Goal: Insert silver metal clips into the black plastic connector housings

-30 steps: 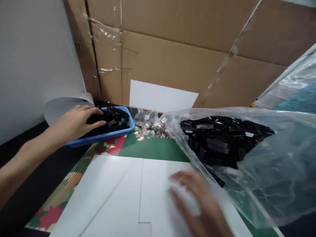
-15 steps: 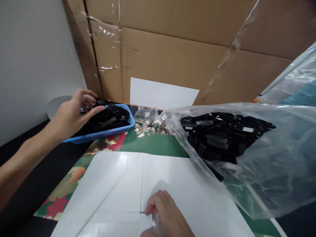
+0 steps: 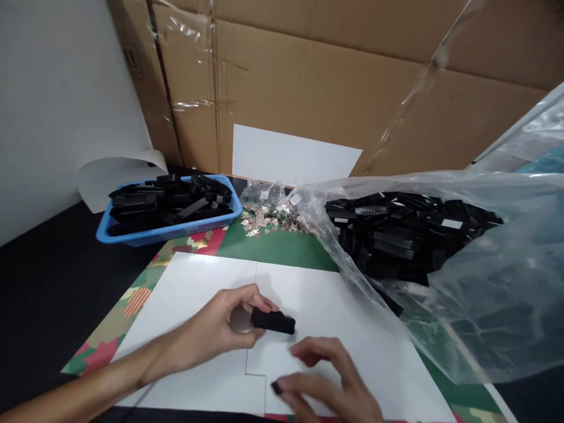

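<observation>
Above white board (image 3: 202, 388) — left hand (image 3: 214, 329) pinching black block (image 3: 272, 321), likely light, stiff, best gripped by sides; right hand (image 3: 337, 385) half-curled — small black piece (image 3: 276, 387) at fingertips.

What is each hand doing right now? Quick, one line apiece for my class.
Left hand: closed on a black block.
Right hand: fingers curled, holding a small black piece at the fingertips.

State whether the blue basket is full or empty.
Full: black pieces heap to the rim of the blue basket, some rising above it.
</observation>
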`<state>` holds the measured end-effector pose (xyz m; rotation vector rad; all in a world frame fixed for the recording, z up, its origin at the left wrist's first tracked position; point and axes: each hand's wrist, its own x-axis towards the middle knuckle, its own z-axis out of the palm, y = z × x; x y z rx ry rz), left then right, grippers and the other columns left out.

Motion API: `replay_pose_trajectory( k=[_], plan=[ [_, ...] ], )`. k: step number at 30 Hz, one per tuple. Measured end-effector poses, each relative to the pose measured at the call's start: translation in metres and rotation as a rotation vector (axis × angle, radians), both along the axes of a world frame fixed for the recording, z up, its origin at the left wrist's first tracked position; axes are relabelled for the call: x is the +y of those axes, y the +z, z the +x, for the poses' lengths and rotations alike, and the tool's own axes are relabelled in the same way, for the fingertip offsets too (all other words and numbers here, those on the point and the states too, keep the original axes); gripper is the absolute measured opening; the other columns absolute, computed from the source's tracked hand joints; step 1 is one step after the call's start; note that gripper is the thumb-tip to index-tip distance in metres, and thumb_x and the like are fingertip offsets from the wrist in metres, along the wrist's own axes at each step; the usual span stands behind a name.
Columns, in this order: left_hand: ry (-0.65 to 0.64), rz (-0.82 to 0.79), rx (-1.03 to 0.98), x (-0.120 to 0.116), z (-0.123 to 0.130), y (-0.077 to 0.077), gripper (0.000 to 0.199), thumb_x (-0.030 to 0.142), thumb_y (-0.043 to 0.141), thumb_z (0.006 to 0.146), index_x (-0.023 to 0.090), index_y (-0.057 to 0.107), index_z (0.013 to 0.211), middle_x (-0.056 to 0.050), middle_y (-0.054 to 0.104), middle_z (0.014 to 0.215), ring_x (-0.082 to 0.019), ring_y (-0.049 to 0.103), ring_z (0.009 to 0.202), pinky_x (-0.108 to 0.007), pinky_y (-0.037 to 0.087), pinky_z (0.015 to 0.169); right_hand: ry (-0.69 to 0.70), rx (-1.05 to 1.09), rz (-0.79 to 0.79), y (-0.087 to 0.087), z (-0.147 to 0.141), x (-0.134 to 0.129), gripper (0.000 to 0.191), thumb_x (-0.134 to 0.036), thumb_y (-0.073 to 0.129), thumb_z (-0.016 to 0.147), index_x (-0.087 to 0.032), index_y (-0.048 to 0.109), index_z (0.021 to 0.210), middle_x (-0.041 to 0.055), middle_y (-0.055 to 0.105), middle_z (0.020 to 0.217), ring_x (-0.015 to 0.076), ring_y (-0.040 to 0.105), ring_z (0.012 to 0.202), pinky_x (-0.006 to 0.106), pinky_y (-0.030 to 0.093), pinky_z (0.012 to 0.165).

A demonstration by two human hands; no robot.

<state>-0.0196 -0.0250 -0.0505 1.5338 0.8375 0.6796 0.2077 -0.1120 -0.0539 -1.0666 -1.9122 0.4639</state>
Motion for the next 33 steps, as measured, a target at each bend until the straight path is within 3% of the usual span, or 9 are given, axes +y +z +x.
replay_pose_trajectory(
  k=[4,7,10,12,18,25,30,33],
  plan=[
    [-0.018,0.209,0.133,-0.003,0.0,0.004,0.019,0.02,0.077,0.087,0.023,0.07,0.105,-0.006,0.075,0.116,-0.024,0.067,0.113,-0.038,0.05,0.1,-0.047,0.03,-0.071,0.006,0.011,0.018,0.015,-0.016,0.068,0.097,-0.025,0.069,0.109,0.0032,0.068,0.088,0.0202,0.066,0.081,0.03,0.058,0.071],
    [-0.006,0.334,0.223,-0.003,0.001,0.002,0.015,0.022,0.076,0.089,0.024,0.072,0.104,-0.004,0.073,0.104,-0.024,0.065,0.103,-0.037,0.05,0.092,-0.04,-0.084,-0.004,0.008,0.012,0.029,0.021,-0.012,0.06,0.101,-0.022,0.066,0.119,0.0057,0.07,0.096,0.02,0.067,0.083,0.031,0.058,0.074],
    [0.008,0.35,0.237,-0.002,0.001,-0.001,0.017,0.02,0.076,0.089,0.024,0.073,0.105,-0.002,0.071,0.097,-0.022,0.064,0.097,-0.035,0.05,0.087,0.017,-0.235,0.059,0.009,0.011,0.034,0.032,-0.008,0.055,0.103,-0.018,0.063,0.132,0.0104,0.07,0.106,0.0223,0.068,0.095,0.033,0.059,0.079],
    [0.016,0.349,0.235,-0.002,0.0,-0.002,0.018,0.02,0.076,0.089,0.025,0.073,0.106,-0.002,0.071,0.097,-0.021,0.064,0.097,-0.034,0.05,0.087,0.041,-0.272,0.064,0.009,0.01,0.037,0.031,-0.011,0.055,0.104,-0.018,0.065,0.133,0.0107,0.069,0.106,0.0217,0.068,0.092,0.031,0.058,0.074],
    [0.026,0.344,0.244,-0.003,0.0,-0.005,0.02,0.022,0.077,0.089,0.026,0.074,0.108,-0.001,0.071,0.094,-0.021,0.064,0.095,-0.034,0.05,0.085,0.047,-0.129,-0.112,0.002,0.012,0.04,0.027,-0.017,0.061,0.103,-0.027,0.074,0.124,0.0066,0.066,0.11,0.0141,0.064,0.075,0.026,0.055,0.066],
    [0.033,0.338,0.245,-0.004,0.0,-0.006,0.02,0.023,0.078,0.089,0.027,0.073,0.108,0.0,0.068,0.092,-0.021,0.063,0.095,-0.032,0.049,0.084,0.072,-0.032,-0.249,-0.005,0.011,0.041,0.032,-0.016,0.067,0.099,-0.032,0.075,0.126,0.004,0.063,0.108,0.0129,0.063,0.077,0.023,0.053,0.062],
    [0.021,0.35,0.272,-0.007,0.0,-0.004,0.019,0.019,0.074,0.09,0.027,0.071,0.107,0.0,0.069,0.097,-0.021,0.062,0.097,-0.032,0.051,0.085,0.099,-0.112,-0.417,0.014,0.015,0.044,0.027,-0.025,0.07,0.099,-0.032,0.077,0.124,0.0037,0.062,0.108,0.0112,0.061,0.074,0.02,0.052,0.059],
    [0.003,0.423,0.34,-0.012,0.002,-0.001,0.036,0.012,0.068,0.09,0.029,0.066,0.122,-0.002,0.066,0.108,-0.023,0.061,0.106,-0.036,0.051,0.094,0.088,-0.176,-0.441,0.028,0.02,0.069,0.027,-0.032,0.065,0.103,-0.027,0.072,0.129,0.0042,0.063,0.108,0.011,0.063,0.073,0.021,0.055,0.064]
  ],
)
